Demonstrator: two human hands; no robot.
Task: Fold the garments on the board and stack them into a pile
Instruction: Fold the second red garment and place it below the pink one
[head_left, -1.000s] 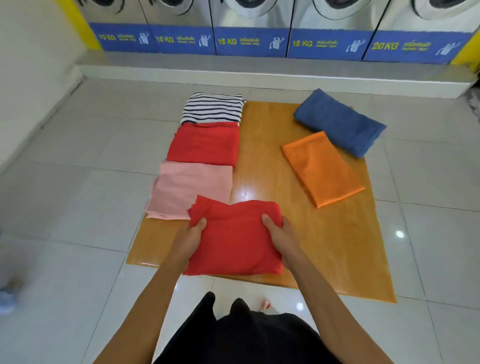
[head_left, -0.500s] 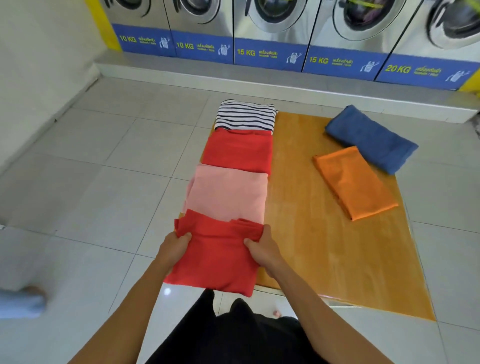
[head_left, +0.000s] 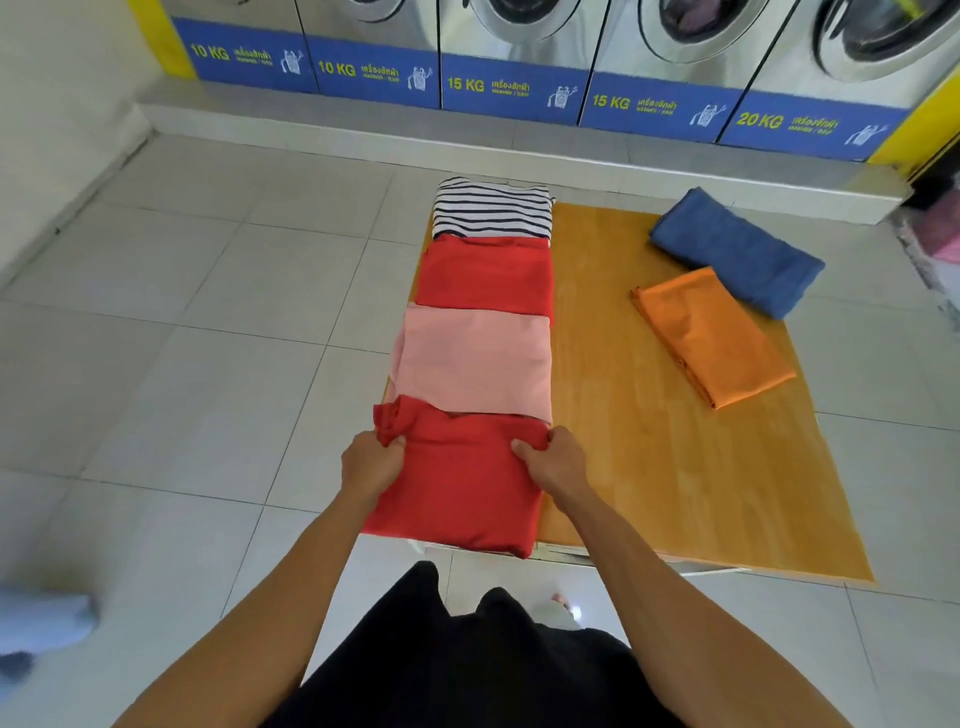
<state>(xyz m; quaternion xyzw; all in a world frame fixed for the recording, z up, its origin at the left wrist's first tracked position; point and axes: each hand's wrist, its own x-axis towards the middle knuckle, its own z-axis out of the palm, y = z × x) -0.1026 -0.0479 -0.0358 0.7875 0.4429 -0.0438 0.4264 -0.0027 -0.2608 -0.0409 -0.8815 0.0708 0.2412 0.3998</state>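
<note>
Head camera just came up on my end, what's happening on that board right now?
A person grips a folded red garment at its far corners, left hand and right hand, at the near end of a row on the wooden board. Beyond it lie a folded pink garment, another red one and a striped one. An orange garment and a blue one lie folded apart on the right. No single pile yet.

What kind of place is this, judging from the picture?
Most likely a self-service laundromat: a row of front-loading washers with blue labels reading 10 KG, 15 KG and 20 KG, and folded garments laid on a board on the tiled floor.
</note>
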